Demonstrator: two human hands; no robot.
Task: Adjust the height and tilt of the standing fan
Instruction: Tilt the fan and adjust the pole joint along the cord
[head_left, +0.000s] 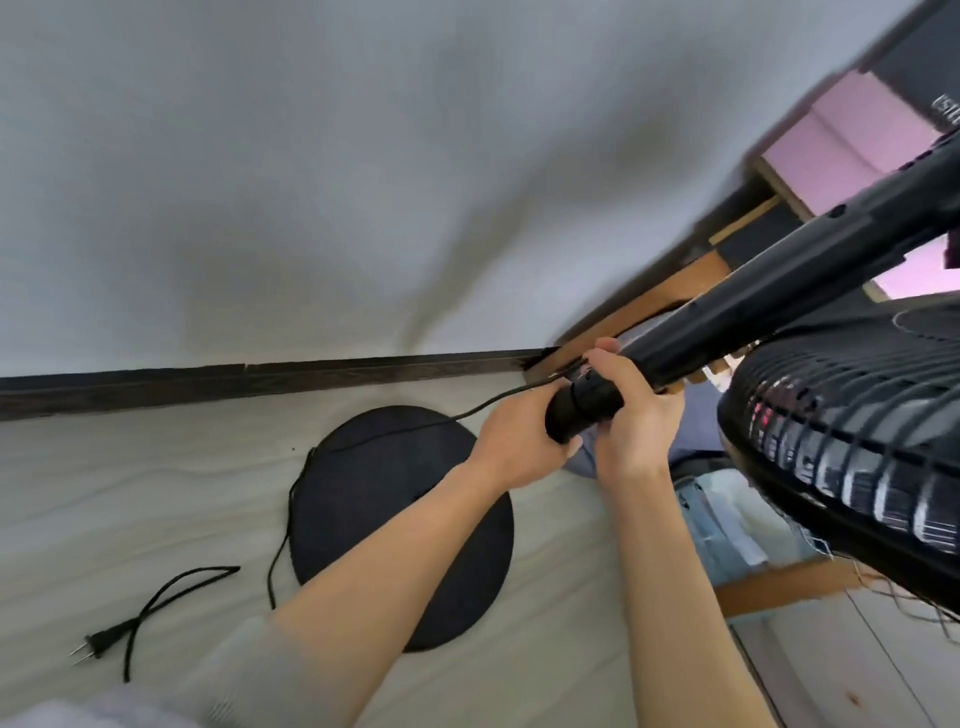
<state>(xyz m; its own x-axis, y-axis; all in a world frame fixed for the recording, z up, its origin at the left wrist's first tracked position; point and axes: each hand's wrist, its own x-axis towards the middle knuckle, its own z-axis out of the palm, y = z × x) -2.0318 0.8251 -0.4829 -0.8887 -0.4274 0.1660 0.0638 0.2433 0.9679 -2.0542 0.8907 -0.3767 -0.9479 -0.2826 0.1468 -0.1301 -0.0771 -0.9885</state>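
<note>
Your left hand (519, 447) is wrapped around the thick black collar (584, 408) low on the pole (753, 301) of the standing fan (852, 228), its fingers curled under it. Your right hand (636, 423) grips the same joint just above, thumb and fingers closed round it, the two hands close together. Whatever lies below the collar is hidden by your left hand and forearm, so you cannot tell whether the pole meets the round black base (395, 499) lying flat on the floor (130, 493) beneath them. The pole's long axis runs from your hands up and to the right, and its top is cut off at the right edge. The black grille (841, 447) sits under the pole at the right, blurred and partly out of frame, so which way it faces is hard to judge. A cord (283, 551) leaves the pole beside your left hand, skirts the base's left rim and ends in a two-pin plug (98, 640) lying loose on the floor at lower left. At upper right a wooden frame (675, 291) holds pale pink blocks (852, 135), smeared by blur. A grey wall (311, 156) and a dark skirting board (260, 376) stand behind.
</note>
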